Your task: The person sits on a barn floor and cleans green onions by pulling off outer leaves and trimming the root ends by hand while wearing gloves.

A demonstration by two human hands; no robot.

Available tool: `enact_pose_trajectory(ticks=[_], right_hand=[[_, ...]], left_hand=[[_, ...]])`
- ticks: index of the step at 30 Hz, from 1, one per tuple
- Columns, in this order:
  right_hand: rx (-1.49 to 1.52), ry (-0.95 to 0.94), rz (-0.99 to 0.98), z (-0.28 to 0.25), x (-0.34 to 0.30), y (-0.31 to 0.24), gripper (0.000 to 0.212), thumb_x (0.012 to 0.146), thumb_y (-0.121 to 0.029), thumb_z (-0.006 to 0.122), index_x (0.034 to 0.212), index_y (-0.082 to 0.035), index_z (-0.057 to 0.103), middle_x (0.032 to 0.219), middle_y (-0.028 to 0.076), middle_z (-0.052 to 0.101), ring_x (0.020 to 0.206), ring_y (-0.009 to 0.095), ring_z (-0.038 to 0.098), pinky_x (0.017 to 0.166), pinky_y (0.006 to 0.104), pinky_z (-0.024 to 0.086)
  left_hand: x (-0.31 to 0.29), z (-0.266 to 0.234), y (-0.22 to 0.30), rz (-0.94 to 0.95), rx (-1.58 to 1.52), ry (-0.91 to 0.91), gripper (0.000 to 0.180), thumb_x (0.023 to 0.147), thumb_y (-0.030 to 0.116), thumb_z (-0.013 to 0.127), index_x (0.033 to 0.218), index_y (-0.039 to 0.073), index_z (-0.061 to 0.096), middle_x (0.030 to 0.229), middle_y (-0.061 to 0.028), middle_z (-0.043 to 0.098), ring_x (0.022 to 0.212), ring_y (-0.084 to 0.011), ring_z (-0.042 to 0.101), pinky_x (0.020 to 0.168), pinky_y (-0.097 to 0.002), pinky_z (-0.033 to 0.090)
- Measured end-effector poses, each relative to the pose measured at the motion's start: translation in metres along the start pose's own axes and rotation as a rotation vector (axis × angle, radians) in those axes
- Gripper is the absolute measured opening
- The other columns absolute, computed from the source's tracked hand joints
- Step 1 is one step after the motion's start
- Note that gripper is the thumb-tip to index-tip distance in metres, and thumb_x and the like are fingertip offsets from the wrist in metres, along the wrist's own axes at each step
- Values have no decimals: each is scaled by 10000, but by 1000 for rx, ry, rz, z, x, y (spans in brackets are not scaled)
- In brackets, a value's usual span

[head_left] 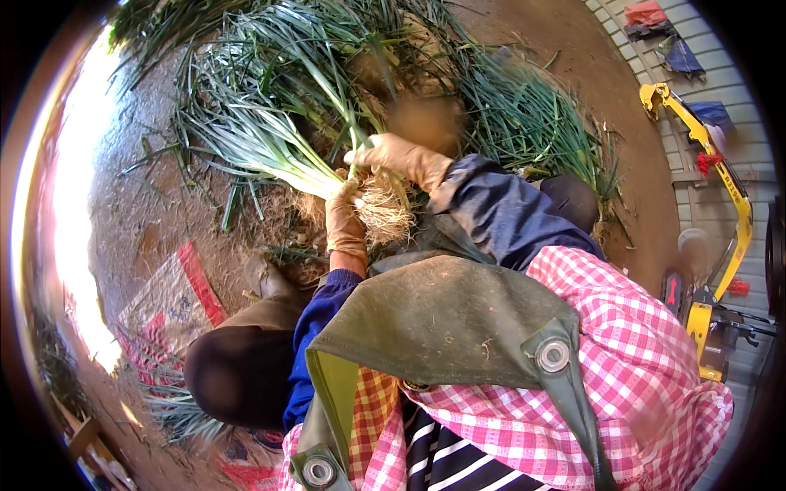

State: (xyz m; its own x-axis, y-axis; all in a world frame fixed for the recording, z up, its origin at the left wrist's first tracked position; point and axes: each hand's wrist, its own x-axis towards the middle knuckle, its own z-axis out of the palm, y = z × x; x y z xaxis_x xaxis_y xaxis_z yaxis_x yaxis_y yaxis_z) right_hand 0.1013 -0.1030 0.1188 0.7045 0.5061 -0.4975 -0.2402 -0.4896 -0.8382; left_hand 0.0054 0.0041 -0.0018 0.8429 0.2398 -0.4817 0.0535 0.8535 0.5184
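Observation:
My left hand (345,217), in a tan glove, is closed around the root end of a bunch of green onions (282,151). Pale stalks and long leaves fan out up and to the left, while a tangle of whitish roots (385,209) hangs to the right of that hand. Just above it, my right hand (401,159), also gloved, pinches a single green onion stalk (352,135) whose leaves reach toward the far side. Its fingertips are partly hidden by the stalk. A dark green apron (442,319) covers my lap below the hands.
More green onions (524,106) lie heaped on the brown floor (630,147) ahead and right. A red-and-white printed sack (176,295) lies at the left, with leaves (180,413) near it. A yellow toy-like excavator arm (720,172) stands by the ribbed wall at the right.

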Motion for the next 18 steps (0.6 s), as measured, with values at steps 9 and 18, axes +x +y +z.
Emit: enact_pose_trajectory(ticks=[9, 18], right_hand=[[110, -179, -20, 12, 29, 50, 283, 803, -213, 686, 968, 12, 641, 851, 32, 635, 794, 98, 526, 724, 264, 419], [742, -392, -267, -28, -1, 12, 253, 906, -239, 537, 944, 11, 530, 624, -39, 503, 433, 41, 462, 394, 165, 399]], left_hand=[[-11, 5, 8, 16, 146, -46, 55, 774, -2, 605, 819, -5, 573, 643, -40, 560, 527, -118, 510, 503, -219, 411], [-11, 6, 7, -19, 46, 54, 190, 783, 31, 604, 967, -16, 615, 656, -32, 568, 591, -107, 531, 485, -206, 393]])
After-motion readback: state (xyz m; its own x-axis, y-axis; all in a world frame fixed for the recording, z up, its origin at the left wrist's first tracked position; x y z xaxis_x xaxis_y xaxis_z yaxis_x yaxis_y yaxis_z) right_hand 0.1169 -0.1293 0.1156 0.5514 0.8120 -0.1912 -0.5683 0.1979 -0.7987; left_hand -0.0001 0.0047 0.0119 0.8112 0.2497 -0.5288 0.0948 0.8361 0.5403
